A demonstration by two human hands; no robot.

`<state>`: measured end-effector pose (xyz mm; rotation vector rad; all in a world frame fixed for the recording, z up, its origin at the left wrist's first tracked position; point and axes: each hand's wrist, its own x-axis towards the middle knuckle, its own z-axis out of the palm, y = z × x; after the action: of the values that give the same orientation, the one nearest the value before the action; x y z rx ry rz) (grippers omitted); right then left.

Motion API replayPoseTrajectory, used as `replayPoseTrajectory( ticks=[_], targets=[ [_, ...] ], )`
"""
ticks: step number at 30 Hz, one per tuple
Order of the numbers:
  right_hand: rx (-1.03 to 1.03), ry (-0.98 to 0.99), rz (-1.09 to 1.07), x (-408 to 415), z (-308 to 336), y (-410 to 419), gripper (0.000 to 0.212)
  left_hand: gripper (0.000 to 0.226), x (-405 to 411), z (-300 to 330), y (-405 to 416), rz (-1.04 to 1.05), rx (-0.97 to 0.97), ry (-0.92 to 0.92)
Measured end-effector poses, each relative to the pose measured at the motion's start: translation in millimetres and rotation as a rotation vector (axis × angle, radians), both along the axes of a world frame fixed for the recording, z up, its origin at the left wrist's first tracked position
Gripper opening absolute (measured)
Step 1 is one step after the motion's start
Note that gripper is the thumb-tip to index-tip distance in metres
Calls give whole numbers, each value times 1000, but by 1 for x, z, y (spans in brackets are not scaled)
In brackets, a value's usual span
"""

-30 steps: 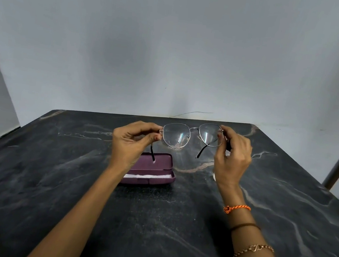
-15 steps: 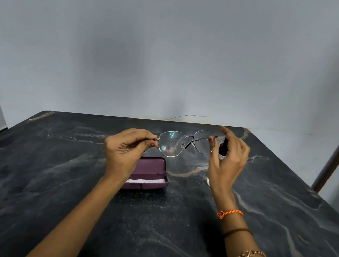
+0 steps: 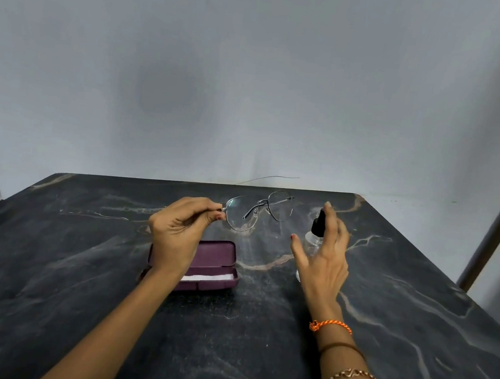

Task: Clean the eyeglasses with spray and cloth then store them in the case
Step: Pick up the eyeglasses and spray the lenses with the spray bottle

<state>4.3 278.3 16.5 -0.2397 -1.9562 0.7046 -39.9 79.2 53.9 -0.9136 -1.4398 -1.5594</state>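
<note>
In the head view, a dark marble-patterned surface (image 3: 253, 348) with pale veins fills the lower half, backed by a plain grey wall (image 3: 257, 79). The left hand (image 3: 177, 234) is raised above the surface, its fingers (image 3: 207, 212) pinched closed on the left hinge end of a pair of thin silver wire-rimmed eyeglasses (image 3: 258, 211), which hang in the air tilted, the lenses extending toward two o'clock from that hand. Directly under the left hand, toward six o'clock, an open purple hard-shell case (image 3: 217, 261) lies on the surface with a white cloth (image 3: 208, 278) resting in its near half. At three o'clock from the eyeglasses, the right hand (image 3: 323, 259) has its fingers (image 3: 331, 225) spread open around a small clear spray bottle with a black nozzle (image 3: 316, 233); whether they touch the bottle cannot be told. The right wrist carries an orange woven thread (image 3: 331, 325), a brown band (image 3: 339, 347) and a gold chain bracelet (image 3: 351, 376).
</note>
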Motion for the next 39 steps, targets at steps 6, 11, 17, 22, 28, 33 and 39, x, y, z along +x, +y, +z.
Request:
replayPoseTrajectory(
  ticks=[6, 11, 17, 22, 28, 33, 39],
  targets=[
    [-32, 42, 17, -6, 4, -6, 75, 26, -25, -5, 28, 14, 17, -121],
    [13, 151, 39, -9, 18, -13, 66, 27, -43, 0, 43, 19, 44, -117],
    [166, 149, 137, -9, 26, -28, 65, 27, -56, -7, 45, 30, 48, -95],
    [124, 127, 158, -7, 26, -28, 71, 25, -55, -8, 47, -16, 45, -109],
    [111, 116, 184, -7, 25, -29, 73, 26, -55, -7, 47, -44, 56, -123],
    [158, 98, 199, -6, 23, -29, 71, 25, -56, -7, 46, -51, 64, -132],
    [124, 97, 190, -7, 21, -28, 67, 24, -51, -3, 42, -50, 29, -86]
  ],
)
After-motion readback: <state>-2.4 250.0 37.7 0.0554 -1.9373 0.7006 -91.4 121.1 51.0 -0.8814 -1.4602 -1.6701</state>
